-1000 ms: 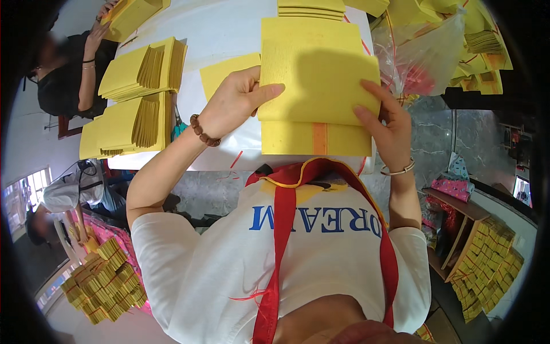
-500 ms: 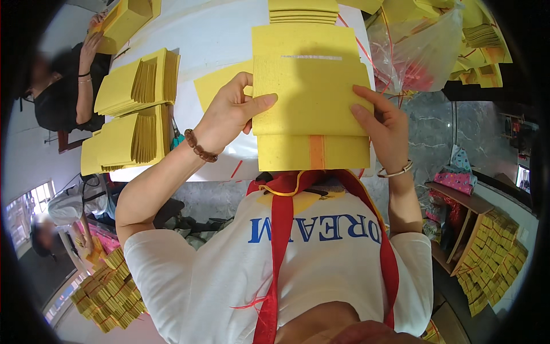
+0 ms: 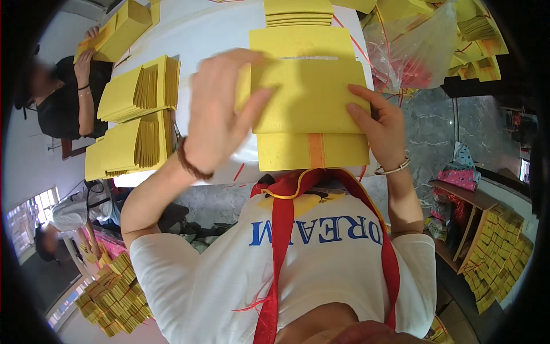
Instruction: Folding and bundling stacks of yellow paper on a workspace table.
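Observation:
In front of me a folded yellow paper sheet (image 3: 309, 97) lies over a yellow paper piece with an orange stripe (image 3: 338, 153). A pale narrow strip (image 3: 309, 58) crosses near its far edge. My right hand (image 3: 381, 117) grips the right edge of the folded sheet, thumb on top, other fingers partly hidden. Blurred by motion, my left hand (image 3: 220, 106) is raised at the sheet's left side, thumb and fingers apart, with nothing visible in it. Further off is a stack of folded yellow paper (image 3: 298, 12).
Fanned yellow paper bundles (image 3: 140, 86) stand on the white table (image 3: 212, 28) at left. A clear plastic bag (image 3: 409, 49) and red strings lie at right. A co-worker (image 3: 69, 103) handles a yellow stack at far left. Tied bundles (image 3: 495, 258) are piled at lower right.
My left hand has let go of the sheet's left edge, lifted and spread its fingers. My right hand stays at the right edge. The co-worker's hands have moved slightly.

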Demonstrator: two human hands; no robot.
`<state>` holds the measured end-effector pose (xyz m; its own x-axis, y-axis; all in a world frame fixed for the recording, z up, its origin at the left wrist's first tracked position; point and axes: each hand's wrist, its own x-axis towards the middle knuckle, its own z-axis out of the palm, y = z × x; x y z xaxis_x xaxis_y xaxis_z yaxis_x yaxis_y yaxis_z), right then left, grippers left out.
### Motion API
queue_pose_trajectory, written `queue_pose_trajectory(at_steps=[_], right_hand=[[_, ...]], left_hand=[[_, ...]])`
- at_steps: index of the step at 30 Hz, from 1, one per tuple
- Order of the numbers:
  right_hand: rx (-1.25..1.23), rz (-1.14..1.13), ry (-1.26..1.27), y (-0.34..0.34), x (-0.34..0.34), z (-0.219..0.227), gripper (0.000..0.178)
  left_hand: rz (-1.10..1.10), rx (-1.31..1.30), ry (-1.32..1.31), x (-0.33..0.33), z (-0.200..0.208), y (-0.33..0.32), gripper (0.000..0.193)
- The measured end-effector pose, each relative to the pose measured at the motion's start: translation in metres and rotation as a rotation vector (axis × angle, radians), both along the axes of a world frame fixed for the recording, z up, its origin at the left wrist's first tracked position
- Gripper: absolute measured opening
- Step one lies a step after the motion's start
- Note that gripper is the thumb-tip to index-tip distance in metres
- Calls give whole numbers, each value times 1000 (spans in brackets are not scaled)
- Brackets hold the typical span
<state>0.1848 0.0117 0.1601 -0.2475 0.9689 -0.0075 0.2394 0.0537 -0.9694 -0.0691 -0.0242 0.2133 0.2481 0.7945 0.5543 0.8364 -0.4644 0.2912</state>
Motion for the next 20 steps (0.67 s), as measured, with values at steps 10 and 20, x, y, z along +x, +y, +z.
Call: queue_pose_trajectory(at_steps=[10, 20], right_hand=[[33, 14, -72, -1, -1, 2, 29], [787, 451, -683, -27, 6, 43, 46]], left_hand=[[-247, -302, 208, 53, -35, 4, 54], [-229, -383, 203, 50, -40, 3, 64]])
